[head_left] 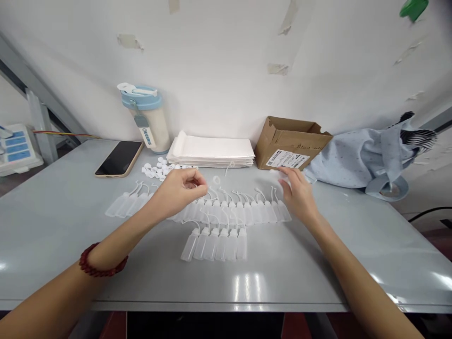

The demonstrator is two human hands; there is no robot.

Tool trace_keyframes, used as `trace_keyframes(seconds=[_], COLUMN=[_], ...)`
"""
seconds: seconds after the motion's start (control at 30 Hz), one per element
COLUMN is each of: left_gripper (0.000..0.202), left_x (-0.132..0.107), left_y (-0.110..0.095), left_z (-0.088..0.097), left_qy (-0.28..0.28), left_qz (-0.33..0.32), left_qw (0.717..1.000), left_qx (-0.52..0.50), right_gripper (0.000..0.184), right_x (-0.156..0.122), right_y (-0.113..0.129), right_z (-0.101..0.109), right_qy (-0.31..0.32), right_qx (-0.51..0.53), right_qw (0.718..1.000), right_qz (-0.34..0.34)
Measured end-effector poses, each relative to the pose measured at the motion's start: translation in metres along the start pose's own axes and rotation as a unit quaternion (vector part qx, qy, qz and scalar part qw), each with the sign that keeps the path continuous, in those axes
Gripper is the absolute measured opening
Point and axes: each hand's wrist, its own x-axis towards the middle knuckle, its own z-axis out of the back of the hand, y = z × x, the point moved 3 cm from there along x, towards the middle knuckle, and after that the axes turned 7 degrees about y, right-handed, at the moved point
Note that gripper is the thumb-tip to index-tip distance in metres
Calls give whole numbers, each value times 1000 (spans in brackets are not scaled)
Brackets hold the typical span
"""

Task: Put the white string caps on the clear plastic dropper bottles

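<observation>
Several small translucent squeeze bottles [243,212] with tethered caps lie flat in a long row on the grey table [52,235]; a shorter row [215,245] lies in front of it. My left hand [178,190] hovers over the left part of the long row, fingers curled in a pinch near a tethered cap ring [216,181]; what it holds, if anything, is too small to name. My right hand [298,193] is at the row's right end, near the cardboard box, fingers stretched and blurred, with something small and white at its fingertips [277,173].
Loose white caps [157,169] lie behind the rows. A phone [119,158], a blue-lidded tumbler [146,117], a stack of white bags [212,150], an open cardboard box [289,143] and a blue cloth bundle [370,155] stand along the wall. A tape roll [390,188] lies at right.
</observation>
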Motion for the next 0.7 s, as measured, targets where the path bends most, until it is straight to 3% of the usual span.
trace_keyframes(seconds=[0.13, 0.23, 0.37, 0.53, 0.7], left_gripper=[6, 8, 14, 14, 15], left_x=[-7, -11, -13, -15, -19], left_y=[-6, -8, -9, -12, -18], left_z=[-14, -21, -22, -24, -30], left_qy=[50, 73, 82, 49, -5], left_qz=[-6, -34, -51, -79, -172], left_qw=[997, 994, 993, 996, 979], left_qx=[-58, -79, -72, -7, 112], right_gripper=[36, 44, 51, 51, 53], right_x=[-17, -26, -29, -30, -31], right_y=[69, 97, 100, 100, 106], right_z=[12, 13, 13, 14, 12], right_qy=[-1, 31, 62, 76, 99], right_qx=[85, 125, 143, 142, 142], right_qw=[992, 981, 975, 971, 966], right_qz=[92, 146, 160, 177, 191])
